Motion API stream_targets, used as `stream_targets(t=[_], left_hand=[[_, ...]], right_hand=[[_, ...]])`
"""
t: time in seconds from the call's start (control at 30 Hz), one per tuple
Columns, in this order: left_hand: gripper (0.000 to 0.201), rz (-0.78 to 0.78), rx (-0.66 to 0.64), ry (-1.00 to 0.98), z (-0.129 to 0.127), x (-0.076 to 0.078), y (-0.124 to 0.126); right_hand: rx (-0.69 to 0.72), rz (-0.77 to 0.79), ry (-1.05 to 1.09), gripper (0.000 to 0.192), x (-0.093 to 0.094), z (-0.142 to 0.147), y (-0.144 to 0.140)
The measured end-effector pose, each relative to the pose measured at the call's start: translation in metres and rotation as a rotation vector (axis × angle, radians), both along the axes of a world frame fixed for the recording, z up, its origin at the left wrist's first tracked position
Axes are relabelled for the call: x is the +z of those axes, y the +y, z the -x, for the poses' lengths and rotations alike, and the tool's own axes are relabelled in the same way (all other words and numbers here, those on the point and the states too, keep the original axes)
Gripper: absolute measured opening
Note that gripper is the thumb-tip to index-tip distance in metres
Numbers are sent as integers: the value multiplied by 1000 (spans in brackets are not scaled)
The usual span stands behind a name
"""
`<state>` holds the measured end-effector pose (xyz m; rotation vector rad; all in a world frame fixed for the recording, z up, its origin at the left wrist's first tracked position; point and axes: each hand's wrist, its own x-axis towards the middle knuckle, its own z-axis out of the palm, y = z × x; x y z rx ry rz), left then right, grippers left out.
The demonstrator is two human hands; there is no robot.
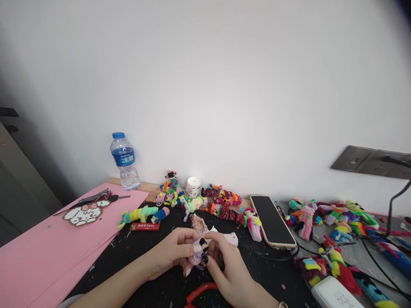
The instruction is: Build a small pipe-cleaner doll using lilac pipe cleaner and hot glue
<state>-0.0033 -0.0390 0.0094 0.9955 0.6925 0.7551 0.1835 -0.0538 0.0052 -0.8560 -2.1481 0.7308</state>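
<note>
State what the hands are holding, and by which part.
A lilac fuzzy piece with black parts, held by its sides between the left hand and right hand.

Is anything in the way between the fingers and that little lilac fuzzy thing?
No, nothing visible is: the fingers of the left hand and right hand touch the lilac fuzzy piece. The red curved handle lies nearer the person, not in between.
</note>
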Motion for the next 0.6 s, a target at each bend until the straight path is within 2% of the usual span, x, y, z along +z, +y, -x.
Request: stream_targets(t=[0.43, 0.6], left_hand=[[26, -60, 41, 20, -2, 2, -1], [26, -83, 59, 36, -2, 3, -1]], right_hand=[[-52, 31, 3, 25, -5, 0, 1], [-67, 3, -26, 12, -7, -2, 1]])
